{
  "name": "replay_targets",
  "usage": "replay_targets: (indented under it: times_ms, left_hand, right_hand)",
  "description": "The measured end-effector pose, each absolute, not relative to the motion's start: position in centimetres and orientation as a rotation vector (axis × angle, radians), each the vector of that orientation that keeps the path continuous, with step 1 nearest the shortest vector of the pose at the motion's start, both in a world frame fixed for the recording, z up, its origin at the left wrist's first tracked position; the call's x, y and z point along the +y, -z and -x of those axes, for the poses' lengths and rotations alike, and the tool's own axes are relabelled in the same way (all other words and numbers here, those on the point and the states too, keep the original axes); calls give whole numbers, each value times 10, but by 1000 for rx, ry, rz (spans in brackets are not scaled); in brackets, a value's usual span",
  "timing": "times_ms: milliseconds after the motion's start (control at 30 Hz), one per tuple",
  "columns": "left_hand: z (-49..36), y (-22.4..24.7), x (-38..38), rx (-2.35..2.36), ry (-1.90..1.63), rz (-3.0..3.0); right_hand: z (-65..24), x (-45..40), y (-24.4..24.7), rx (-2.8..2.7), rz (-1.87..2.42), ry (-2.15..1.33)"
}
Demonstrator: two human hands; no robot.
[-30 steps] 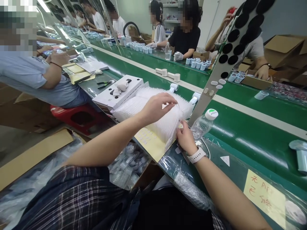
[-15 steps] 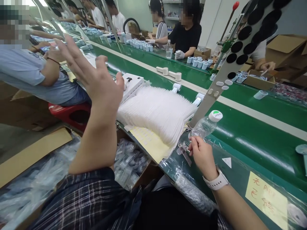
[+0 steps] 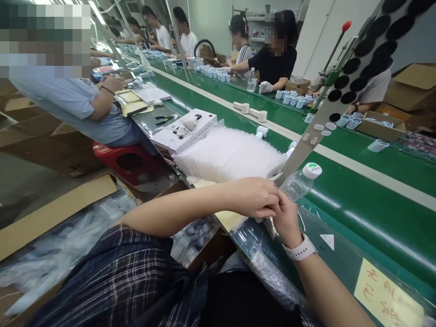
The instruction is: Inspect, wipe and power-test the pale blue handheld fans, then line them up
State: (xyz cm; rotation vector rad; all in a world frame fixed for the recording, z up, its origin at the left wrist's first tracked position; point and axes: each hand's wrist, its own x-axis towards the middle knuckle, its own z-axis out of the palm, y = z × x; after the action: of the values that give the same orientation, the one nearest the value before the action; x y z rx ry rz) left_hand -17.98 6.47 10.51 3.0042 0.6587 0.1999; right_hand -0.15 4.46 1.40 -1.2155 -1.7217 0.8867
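Note:
My left hand [image 3: 256, 196] and my right hand [image 3: 285, 215] meet at the near edge of the green bench, fingers closed and touching. What they pinch is hidden between the fingers. A small metallic piece [image 3: 270, 227] shows just below the fingertips. Behind my hands lies a thick stack of white sheets [image 3: 231, 152] on yellow paper [image 3: 231, 220]. A clear bottle with a white and green cap [image 3: 312, 170] leans just beyond my right hand.
A slanted metal post [image 3: 303, 150] rises behind the hands. Left of the stack is a white box [image 3: 200, 129]; open cartons of bagged parts [image 3: 85, 240] are at lower left. A seated person [image 3: 78, 104] is at left, others across the green belt [image 3: 368, 177].
My left hand has come down from its raised, spread position to meet my right hand, and its fingers have closed. The view has shifted slightly.

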Motion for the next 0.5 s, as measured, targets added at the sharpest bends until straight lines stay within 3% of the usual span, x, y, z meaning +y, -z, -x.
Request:
replay_targets:
  times_ms: [167,367,500]
  left_hand:
    - [182,-96,61,801,86,-3057]
    - [163,-77,67,906,195,-3148]
    - [162,-72,81,1232,580,-3043]
  right_hand:
    - [-51,9,-30,-1595,1210,-1045]
    - [-109,-24,-41,-1556,1265,-1001]
    - [-148,-50,-38,-1382,1249,-991]
